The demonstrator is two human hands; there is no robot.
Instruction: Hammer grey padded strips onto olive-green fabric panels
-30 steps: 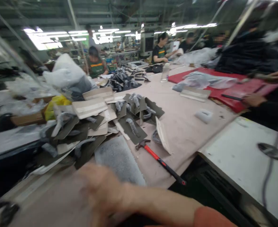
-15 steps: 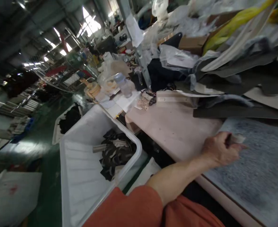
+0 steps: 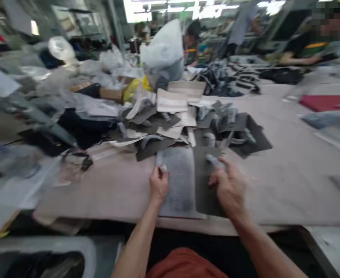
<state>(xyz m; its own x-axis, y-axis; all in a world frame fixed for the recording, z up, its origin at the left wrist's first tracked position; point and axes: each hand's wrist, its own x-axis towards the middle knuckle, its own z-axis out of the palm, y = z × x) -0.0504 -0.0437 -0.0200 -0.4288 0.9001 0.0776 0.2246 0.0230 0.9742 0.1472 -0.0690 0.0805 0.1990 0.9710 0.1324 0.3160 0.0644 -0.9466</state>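
Observation:
My left hand [image 3: 159, 185] is closed over the left edge of a grey speckled board [image 3: 177, 185], pinching a small pale piece [image 3: 163, 168] whose kind is too blurred to tell. To the right, my right hand [image 3: 230, 189] is smeared by motion, its fingers curled at a grey curved strip [image 3: 215, 161] that it seems to grip. Below that strip a dark grey flat sheet [image 3: 206, 197] lies beside the board. Beyond both hands is a heap of dark sheets [image 3: 256, 135] and cream panels [image 3: 172, 101], with more grey curved strips among them.
A pinkish table [image 3: 297, 181] carries everything. Plastic bags [image 3: 112, 63] and black cloth [image 3: 83, 129] are piled at the left near a metal post [image 3: 42, 119]. A white bin [image 3: 90, 251] stands below the front edge. Other people [image 3: 305, 50] are at the far side.
My view has swung from the left aisle and bin round to the table in front. My left hand still holds the small pale piece over the board. My right hand has come into view.

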